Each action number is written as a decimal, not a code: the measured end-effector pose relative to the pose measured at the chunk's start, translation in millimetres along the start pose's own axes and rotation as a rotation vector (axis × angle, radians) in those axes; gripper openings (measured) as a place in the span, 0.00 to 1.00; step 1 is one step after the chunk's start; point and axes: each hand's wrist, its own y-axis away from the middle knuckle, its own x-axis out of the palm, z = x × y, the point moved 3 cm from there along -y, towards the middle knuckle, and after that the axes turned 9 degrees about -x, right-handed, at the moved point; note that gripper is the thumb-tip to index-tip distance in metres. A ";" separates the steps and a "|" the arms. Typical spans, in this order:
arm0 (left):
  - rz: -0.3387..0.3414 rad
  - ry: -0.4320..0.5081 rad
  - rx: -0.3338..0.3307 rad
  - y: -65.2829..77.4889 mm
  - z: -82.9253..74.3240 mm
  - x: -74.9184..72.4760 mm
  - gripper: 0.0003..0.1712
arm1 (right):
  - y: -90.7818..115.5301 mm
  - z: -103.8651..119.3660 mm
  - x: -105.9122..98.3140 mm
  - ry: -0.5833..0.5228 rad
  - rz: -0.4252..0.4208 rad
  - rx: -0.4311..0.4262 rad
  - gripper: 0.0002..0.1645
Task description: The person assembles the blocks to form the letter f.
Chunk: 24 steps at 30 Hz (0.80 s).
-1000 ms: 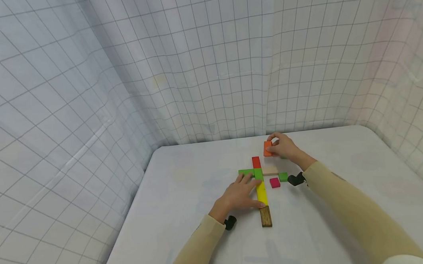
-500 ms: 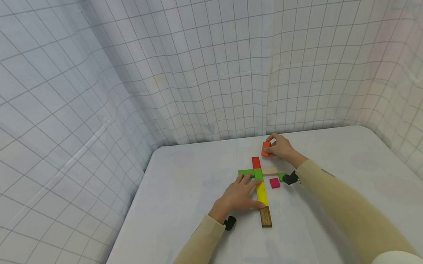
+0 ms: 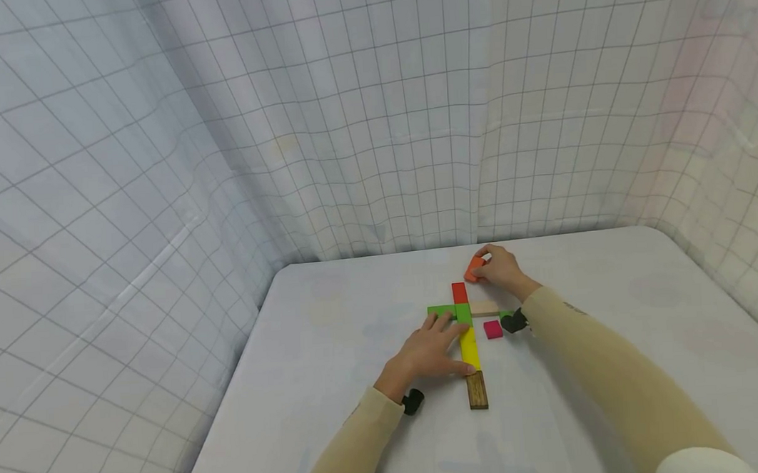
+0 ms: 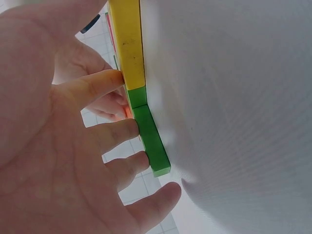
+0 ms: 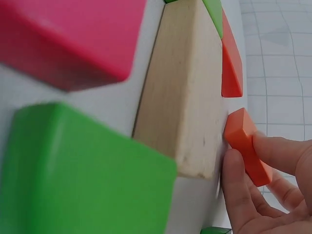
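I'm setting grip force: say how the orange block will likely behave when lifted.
The orange block, pinched by the right hand, is probably stiff: its edges look straight. Flat faces make rolling unlikely; smooth surfaces might slip.

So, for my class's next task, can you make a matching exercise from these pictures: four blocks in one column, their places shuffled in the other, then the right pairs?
Blocks
1. orange rectangular block
2. dark brown wood-grained rectangular block
3. pink square block
4. red rectangular block

Places
A. lying apart, touching no other block
B. at the far end of the straight line of blocks
C. pinched in the right hand
D. at the near end of that line

Right pairs: 1-C, 2-D, 3-A, 4-B
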 end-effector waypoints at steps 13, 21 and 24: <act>-0.020 -0.024 0.008 -1.8 1.1 1.9 0.48 | -5.0 6.3 10.2 0.088 -0.001 0.014 0.25; -0.024 -0.027 0.009 -2.2 1.3 2.2 0.48 | -5.1 7.0 13.5 0.107 0.007 0.029 0.25; -0.024 -0.024 0.008 -2.2 1.1 1.5 0.48 | -3.9 8.6 13.4 0.107 0.010 0.021 0.25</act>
